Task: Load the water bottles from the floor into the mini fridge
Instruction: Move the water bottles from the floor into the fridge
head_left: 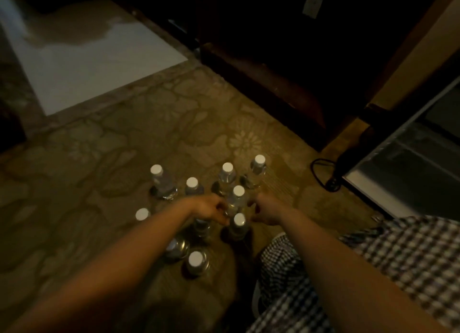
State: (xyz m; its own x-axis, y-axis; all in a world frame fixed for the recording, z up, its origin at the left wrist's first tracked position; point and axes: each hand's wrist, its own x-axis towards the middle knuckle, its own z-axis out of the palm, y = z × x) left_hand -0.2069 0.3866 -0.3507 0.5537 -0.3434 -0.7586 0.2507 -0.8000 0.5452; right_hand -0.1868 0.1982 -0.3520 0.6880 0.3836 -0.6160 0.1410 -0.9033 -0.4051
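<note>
- spreading across most of the view, the patterned carpet floor [112,158] carries everything in the lower half.
- a dark wooden cabinet [273,71] stands at the top right, and a pale flat slab [87,59] lies at the top left.
- the mini fridge [398,168] sits at the right edge, with a grey rim and a dim inside, well apart from the bottles.
- checked cloth [373,258] covers the person's lap at the lower right.
- the water bottles [159,181], about ten with white caps, stand upright in a loose cluster on the floor, some under the left forearm and the rest just beyond both hands.
- the left hand [209,209] and right hand [263,212] flank the middle bottle [236,198], one on each side, fingers curled toward it; with the blur i cannot tell whether either hand grips it or only touches it.
- a black cord [321,173] loops on the floor near the fridge's near corner.
</note>
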